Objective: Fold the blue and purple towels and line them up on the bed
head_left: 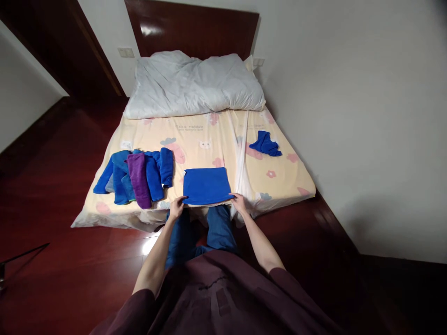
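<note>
A blue towel (206,185) lies spread in a flat rectangle near the front edge of the bed. My left hand (177,207) pinches its near left corner, and my right hand (238,203) pinches the near right corner. The towel's near edge runs between the two hands. To the left is a row of folded or rolled towels in blue, teal and grey, with a purple towel (138,180) on top. A crumpled blue towel (267,144) lies on the right part of the bed.
The bed (199,135) has a cream sheet with a pink and blue print. A white translucent strip (240,158) runs down the sheet right of the towel. A pale quilt (195,86) is heaped against the dark headboard (195,28). Dark red floor surrounds the bed's front.
</note>
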### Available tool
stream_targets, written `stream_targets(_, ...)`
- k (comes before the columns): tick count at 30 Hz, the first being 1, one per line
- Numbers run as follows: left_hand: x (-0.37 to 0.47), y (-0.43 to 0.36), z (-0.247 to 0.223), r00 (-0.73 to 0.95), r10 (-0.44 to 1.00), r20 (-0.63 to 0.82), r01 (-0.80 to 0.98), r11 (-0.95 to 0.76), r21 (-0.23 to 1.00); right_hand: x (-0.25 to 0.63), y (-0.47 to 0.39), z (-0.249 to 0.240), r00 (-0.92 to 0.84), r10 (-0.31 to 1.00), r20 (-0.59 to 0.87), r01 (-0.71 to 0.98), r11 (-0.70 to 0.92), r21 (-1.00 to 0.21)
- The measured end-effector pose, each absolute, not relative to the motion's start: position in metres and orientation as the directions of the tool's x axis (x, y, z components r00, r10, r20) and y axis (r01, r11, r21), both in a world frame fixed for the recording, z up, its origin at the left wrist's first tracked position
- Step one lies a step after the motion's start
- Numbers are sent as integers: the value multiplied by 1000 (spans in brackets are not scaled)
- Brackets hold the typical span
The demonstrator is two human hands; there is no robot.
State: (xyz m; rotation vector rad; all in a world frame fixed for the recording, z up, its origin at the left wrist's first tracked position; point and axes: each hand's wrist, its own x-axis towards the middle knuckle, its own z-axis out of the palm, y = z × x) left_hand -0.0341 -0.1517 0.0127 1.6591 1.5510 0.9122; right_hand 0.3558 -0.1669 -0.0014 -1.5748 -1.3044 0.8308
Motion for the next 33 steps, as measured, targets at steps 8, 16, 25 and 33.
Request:
stream_targets(8,-24,-147,5,-104,994,32,523,28,852,360,-163,2,282,959,21,400,-97,-911)
stream_targets(16,-21,-147,7,-90,996,8,527,41,849,358,-163,9,295,955,14,423,-117,-899)
stream_targets(25,-16,-150,16,-112,994,-6,580,70,812,353,-158,15,320,947,18,434,-129,-892)
stream_targets(33,8,-197,41,165,968,187,852,-236,468,329,-208,33,190,938,290,744,55,-666)
